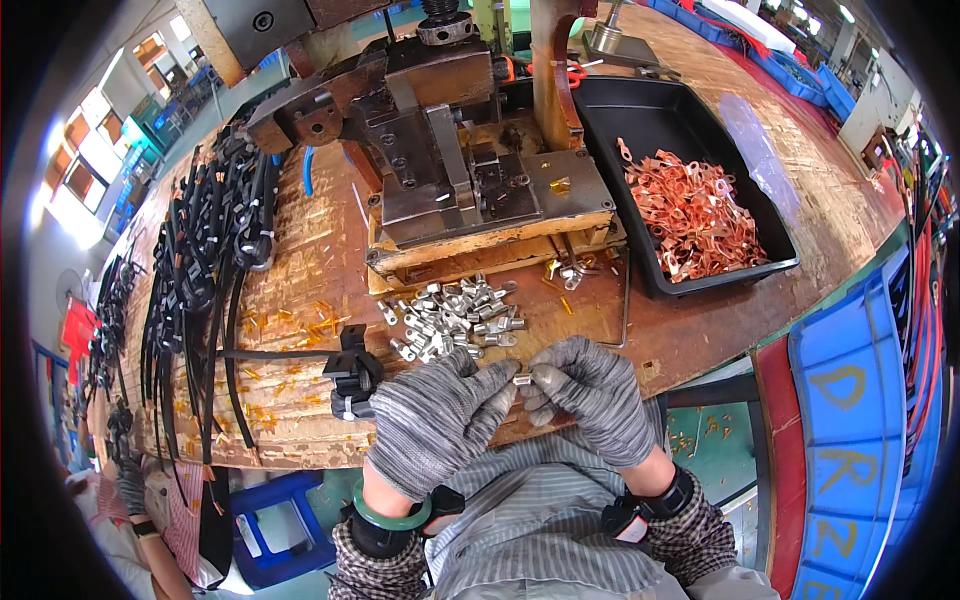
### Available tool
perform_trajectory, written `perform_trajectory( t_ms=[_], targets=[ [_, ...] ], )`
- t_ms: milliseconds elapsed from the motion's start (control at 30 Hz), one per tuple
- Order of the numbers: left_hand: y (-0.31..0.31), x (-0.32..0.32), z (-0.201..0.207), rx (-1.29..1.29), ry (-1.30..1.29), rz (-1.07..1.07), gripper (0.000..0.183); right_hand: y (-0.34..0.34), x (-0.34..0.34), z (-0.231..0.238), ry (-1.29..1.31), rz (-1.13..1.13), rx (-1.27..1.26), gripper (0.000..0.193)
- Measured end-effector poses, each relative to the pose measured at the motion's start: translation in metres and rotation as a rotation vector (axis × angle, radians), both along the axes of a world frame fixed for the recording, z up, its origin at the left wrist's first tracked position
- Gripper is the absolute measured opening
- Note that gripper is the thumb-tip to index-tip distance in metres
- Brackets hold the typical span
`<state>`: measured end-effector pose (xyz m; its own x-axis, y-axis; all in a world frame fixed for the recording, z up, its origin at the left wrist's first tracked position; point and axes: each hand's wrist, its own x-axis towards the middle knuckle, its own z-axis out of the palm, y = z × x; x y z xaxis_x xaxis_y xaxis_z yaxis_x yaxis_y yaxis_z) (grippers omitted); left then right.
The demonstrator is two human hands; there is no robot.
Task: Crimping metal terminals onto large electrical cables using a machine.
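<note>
Because pinched only by gloved fingertips, easy to lose hold of the small silver metal piece (523, 380), between the left hand (430, 415) and the right hand (600, 400), by the front edge of the wooden table (680, 340). Clamped on that piece with thumb and fingertips from both sides, as far as visible; partly hidden by the knit gloves (415, 400), so cannot tell exactly how far around. Apt to slip if squeezed unevenly, given soft fabric, then likely to drop past the table edge onto the striped apron (520, 515). If let go a little farther forward, hard to pick out again from the heap of silver pieces (450, 318), so alike in colour. Easy, too, to scatter that loose heap by brushing it with the left knuckles. To the left, liable to catch a glove on the black plug (352, 375), just beside the left hand. Beyond the heap, risky to reach into the metal press (460, 160) without looking, for fear of pinched fingers. Farther right, possible to get silver and copper pieces (690, 215) mixed by a careless toss into the black tray (640, 115).
</note>
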<state>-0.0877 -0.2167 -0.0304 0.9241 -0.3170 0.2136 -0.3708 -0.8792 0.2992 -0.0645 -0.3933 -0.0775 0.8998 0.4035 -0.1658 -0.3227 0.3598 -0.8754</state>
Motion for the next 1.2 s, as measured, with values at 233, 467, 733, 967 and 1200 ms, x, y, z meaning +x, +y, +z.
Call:
perform_trajectory(
  t_ms=[233, 467, 733, 967, 1200],
  targets=[
    [0.007, -0.005, -0.006, -0.174, -0.07, -0.006, 0.045, 0.007, -0.007, -0.001, -0.183, 0.019, -0.193, 0.019],
    [0.028, -0.029, 0.001, -0.261, -0.541, 0.127, 0.042, 0.003, 0.001, -0.007, -0.101, 0.031, -0.14, 0.017],
    [0.081, -0.06, -0.053, -0.657, -0.154, 0.384, 0.062, 0.008, 0.003, -0.013, -0.12, 0.02, -0.11, 0.015],
    [0.098, -0.051, -0.084, -0.733, -0.162, 0.374, 0.075, 0.004, 0.004, -0.015, -0.111, 0.025, -0.075, 0.014],
    [0.052, -0.064, 0.0, -0.65, -0.504, 0.381, 0.061, -0.015, -0.004, 0.006, 0.115, 0.06, 0.252, 0.013]
  ],
)
